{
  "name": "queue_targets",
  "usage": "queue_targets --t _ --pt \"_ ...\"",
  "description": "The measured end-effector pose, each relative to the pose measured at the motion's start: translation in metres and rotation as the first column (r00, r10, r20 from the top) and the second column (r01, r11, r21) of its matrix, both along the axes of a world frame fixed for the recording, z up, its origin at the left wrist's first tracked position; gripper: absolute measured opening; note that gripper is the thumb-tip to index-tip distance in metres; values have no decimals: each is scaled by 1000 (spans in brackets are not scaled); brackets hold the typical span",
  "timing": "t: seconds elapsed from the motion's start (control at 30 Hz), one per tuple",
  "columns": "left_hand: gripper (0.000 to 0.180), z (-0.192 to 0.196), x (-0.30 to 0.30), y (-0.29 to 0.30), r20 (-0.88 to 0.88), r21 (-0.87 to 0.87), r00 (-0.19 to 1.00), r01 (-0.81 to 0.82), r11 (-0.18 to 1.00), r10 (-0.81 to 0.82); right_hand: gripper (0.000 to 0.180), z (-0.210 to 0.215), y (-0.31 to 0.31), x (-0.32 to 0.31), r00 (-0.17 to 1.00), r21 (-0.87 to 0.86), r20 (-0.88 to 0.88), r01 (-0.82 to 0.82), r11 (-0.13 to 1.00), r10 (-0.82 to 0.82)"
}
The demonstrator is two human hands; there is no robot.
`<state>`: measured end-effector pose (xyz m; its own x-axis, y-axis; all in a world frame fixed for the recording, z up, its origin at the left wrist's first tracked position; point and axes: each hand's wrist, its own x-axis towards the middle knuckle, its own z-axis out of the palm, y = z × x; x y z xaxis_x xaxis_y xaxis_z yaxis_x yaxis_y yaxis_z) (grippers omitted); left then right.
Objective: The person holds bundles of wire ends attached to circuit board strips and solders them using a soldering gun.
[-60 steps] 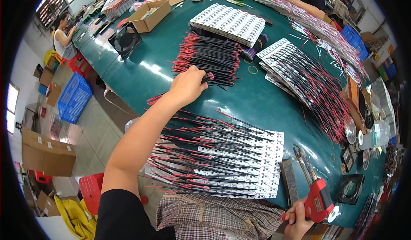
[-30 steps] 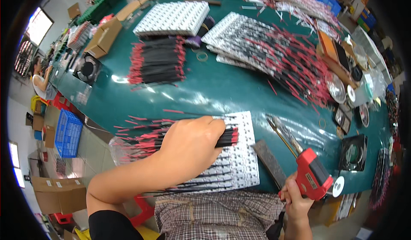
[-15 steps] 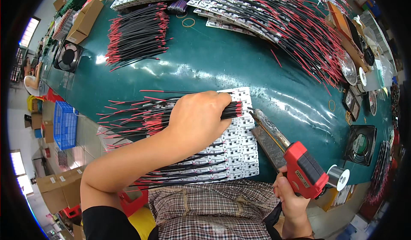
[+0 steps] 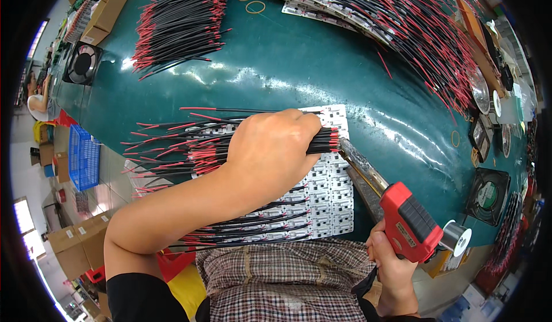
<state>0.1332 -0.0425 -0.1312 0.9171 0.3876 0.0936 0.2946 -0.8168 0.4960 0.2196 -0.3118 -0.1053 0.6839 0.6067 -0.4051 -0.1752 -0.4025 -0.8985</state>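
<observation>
My left hand [image 4: 273, 149] is closed around a bundle of black wires [image 4: 322, 145] with red ends, held over a white circuit board panel [image 4: 330, 207]. The loose ends fan out to the left from under the hand. My right hand [image 4: 392, 259] grips a red and black soldering gun [image 4: 409, 221] by its handle. Its metal tip points up and left, right beside the bundle's red ends; whether they touch I cannot tell. A spool of solder wire [image 4: 457, 237] sits on the gun's right side. Along the panel's lower part, several black wires [image 4: 270, 230] lie in rows.
On the green table, a pile of black wires [image 4: 181, 26] lies far left. More wired panels [image 4: 397, 29] are stacked far right. Fans stand at the left [image 4: 82, 63] and right [image 4: 487, 195]. A dark flat bar [image 4: 365, 192] lies under the gun's tip. A blue basket [image 4: 83, 158] is off the table.
The gap between the bundle's red ends and the soldering tip has narrowed as the bundle came rightward. The whole view has also shifted slightly. Both hands keep their grip.
</observation>
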Motion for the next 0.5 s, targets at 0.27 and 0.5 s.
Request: queue_targets --t 0.27,0.5 --pt "29 -1 2 -2 26 10 1000 10 1000 -11 9 0 1 1 998 -6 33 -53 999 53" --pt "27 0 5 -3 30 7 1000 8 1000 -8 12 4 -1 -1 998 4 59 12 1000 -13"
